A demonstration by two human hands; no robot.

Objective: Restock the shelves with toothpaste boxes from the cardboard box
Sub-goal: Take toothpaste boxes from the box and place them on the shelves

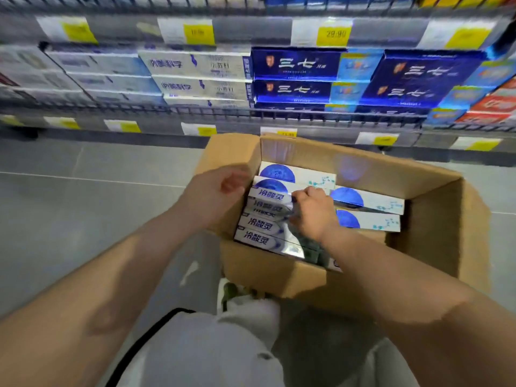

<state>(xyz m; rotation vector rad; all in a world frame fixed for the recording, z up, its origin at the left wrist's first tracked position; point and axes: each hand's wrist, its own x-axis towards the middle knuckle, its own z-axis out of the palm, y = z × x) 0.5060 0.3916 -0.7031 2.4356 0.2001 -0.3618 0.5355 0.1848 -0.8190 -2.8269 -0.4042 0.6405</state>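
An open cardboard box [435, 236] stands on the floor in front of the shelves. Inside lie several white toothpaste boxes [266, 219] with blue print, stacked at the left, and more [371, 202] lie flat at the right. My right hand [311, 212] reaches into the box, its fingers curled round the edge of the stacked toothpaste boxes. My left hand [216, 195] hovers at the box's left wall beside the stack, fingers loosely curled, holding nothing that I can see.
The shelf [251, 113] behind carries white toothpaste packs [195, 76] at the centre and dark blue packs [296, 76] to the right, with yellow price tags [333, 34] on the rails. Grey floor tiles [83, 205] lie to the left. My knees in light trousers [223, 344] are below.
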